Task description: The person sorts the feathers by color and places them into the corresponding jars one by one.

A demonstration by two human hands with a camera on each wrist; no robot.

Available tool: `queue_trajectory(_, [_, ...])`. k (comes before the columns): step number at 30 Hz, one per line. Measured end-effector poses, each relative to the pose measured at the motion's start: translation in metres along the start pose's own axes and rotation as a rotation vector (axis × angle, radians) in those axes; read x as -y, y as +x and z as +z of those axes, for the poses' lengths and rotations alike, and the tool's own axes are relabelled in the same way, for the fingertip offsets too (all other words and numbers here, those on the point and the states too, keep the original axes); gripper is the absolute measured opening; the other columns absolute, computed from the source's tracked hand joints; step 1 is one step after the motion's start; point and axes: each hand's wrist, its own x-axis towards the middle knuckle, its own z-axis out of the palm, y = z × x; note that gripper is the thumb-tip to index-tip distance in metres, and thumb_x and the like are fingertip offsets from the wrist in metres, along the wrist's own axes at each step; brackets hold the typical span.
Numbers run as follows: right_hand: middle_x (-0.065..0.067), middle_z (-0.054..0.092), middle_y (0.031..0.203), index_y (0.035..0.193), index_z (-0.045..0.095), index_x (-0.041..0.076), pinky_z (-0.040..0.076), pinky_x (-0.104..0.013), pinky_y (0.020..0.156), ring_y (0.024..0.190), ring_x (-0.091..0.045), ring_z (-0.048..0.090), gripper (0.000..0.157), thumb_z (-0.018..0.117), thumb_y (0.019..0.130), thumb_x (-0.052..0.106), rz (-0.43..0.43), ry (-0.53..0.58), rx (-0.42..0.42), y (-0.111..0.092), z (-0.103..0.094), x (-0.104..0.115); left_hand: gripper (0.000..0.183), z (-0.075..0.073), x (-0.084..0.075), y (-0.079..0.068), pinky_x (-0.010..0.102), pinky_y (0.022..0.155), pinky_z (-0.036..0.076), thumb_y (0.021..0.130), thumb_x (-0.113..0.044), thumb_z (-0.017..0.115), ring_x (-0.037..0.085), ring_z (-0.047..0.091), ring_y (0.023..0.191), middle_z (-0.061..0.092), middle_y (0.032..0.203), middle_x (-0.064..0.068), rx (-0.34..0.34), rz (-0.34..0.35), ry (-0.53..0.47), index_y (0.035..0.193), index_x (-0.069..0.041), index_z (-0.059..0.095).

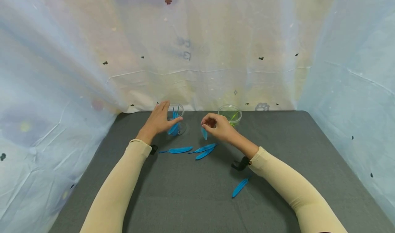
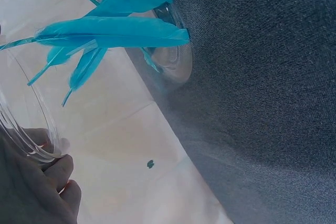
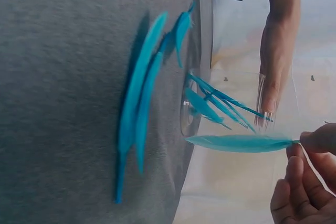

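Note:
A clear plastic cup [image 1: 182,127] holding several blue feathers [image 2: 105,34] stands on the dark table. My left hand [image 1: 158,121] grips its rim, thumb across the near side and fingers around the other, as the left wrist view shows at the rim [image 2: 39,150]. To the right of that cup, my right hand [image 1: 219,126] pinches one blue feather [image 3: 241,143] by its quill between thumb and fingers. The feather hangs tip down in the head view. Behind the right hand stands a second clear cup [image 1: 229,106] with green feathers [image 1: 235,115] in it.
Three blue feathers lie in front of the cups, one at left [image 1: 180,150] and two close together, the nearer one here [image 1: 205,153]. Another blue feather [image 1: 240,187] lies near the right forearm. A patterned curtain [image 1: 210,54] hangs behind the table's far edge.

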Motion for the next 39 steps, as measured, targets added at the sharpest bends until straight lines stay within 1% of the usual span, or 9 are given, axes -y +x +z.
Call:
queue_trajectory(3, [-0.004,0.070,0.095,0.109,0.074,0.007,0.054,-0.035,0.069,0.079,-0.019,0.063,0.006,0.074,0.103,0.008,-0.023,0.009,-0.044,0.009,0.001,0.000,0.109,0.000,-0.001,0.000,0.051,0.137,0.004,0.103,-0.069,0.058,0.041,0.015,0.164,0.015,0.177,0.025,-0.001,-0.003,-0.001,0.171,0.002,0.012])
queue_trajectory(6, [-0.005,0.070,0.092,0.110,0.075,0.007,0.054,-0.035,0.069,0.077,-0.019,0.063,0.006,0.073,0.104,0.010,-0.023,0.008,-0.078,0.017,0.000,0.000,0.108,0.000,-0.002,0.000,0.053,0.137,0.005,0.103,-0.068,0.059,0.042,0.015,0.164,0.016,0.176,0.025,-0.005,0.000,-0.004,0.171,0.002,0.013])
queue_trajectory(11, [-0.006,0.072,0.097,0.112,0.075,0.007,0.055,-0.033,0.070,0.079,-0.019,0.064,0.009,0.073,0.105,0.012,-0.016,0.024,-0.126,0.027,0.000,0.001,0.109,-0.002,-0.003,0.000,0.053,0.137,0.001,0.102,-0.069,0.059,0.041,0.014,0.165,0.016,0.177,0.024,-0.004,-0.005,0.004,0.171,0.002,0.013])
queue_trajectory(16, [-0.007,0.074,0.102,0.112,0.074,0.007,0.056,-0.033,0.072,0.080,-0.020,0.065,0.008,0.072,0.105,0.012,-0.050,0.038,-0.188,0.036,0.001,0.001,0.109,-0.002,-0.002,0.001,0.053,0.136,0.001,0.103,-0.069,0.059,0.041,0.012,0.165,0.015,0.177,0.025,0.001,-0.005,0.013,0.171,0.002,0.012])
queue_trajectory(22, [-0.008,0.073,0.099,0.110,0.075,0.006,0.057,-0.037,0.075,0.080,-0.021,0.064,0.007,0.073,0.104,0.009,-0.086,0.072,-0.264,0.046,0.001,0.002,0.109,-0.002,-0.001,0.001,0.051,0.137,-0.001,0.102,-0.068,0.060,0.041,0.012,0.165,0.016,0.177,0.025,-0.008,0.005,0.009,0.171,0.003,0.014])
queue_trajectory(26, [-0.008,0.072,0.098,0.111,0.076,0.004,0.057,-0.040,0.075,0.079,-0.022,0.063,0.010,0.074,0.104,0.010,-0.101,0.090,-0.276,0.052,0.000,0.004,0.110,-0.001,-0.001,0.001,0.051,0.136,-0.002,0.102,-0.069,0.059,0.040,0.011,0.165,0.015,0.177,0.025,-0.005,0.005,0.010,0.171,0.003,0.012])
queue_trajectory(31, [-0.010,0.072,0.099,0.114,0.075,0.001,0.054,-0.036,0.071,0.077,-0.023,0.063,0.013,0.073,0.104,0.010,-0.142,0.120,-0.293,0.062,0.001,0.009,0.110,-0.001,0.000,0.000,0.053,0.136,0.000,0.103,-0.070,0.057,0.040,0.011,0.165,0.015,0.177,0.025,-0.004,0.006,0.025,0.171,0.002,0.011])
queue_trajectory(36, [-0.014,0.073,0.101,0.114,0.076,0.000,0.053,-0.034,0.070,0.076,-0.023,0.062,0.012,0.073,0.103,0.006,-0.216,0.162,-0.322,0.072,0.005,0.013,0.110,-0.002,0.000,0.001,0.054,0.136,0.000,0.102,-0.070,0.058,0.041,0.011,0.165,0.015,0.177,0.025,-0.005,0.013,0.020,0.171,0.003,0.012])
queue_trajectory(39, [-0.016,0.073,0.102,0.113,0.076,-0.001,0.053,-0.034,0.069,0.076,-0.026,0.062,0.012,0.073,0.103,0.004,-0.235,0.181,-0.325,0.078,0.009,0.014,0.111,-0.001,0.001,0.002,0.054,0.136,-0.002,0.102,-0.070,0.059,0.041,0.010,0.165,0.014,0.177,0.025,-0.003,0.015,0.015,0.171,0.003,0.011])
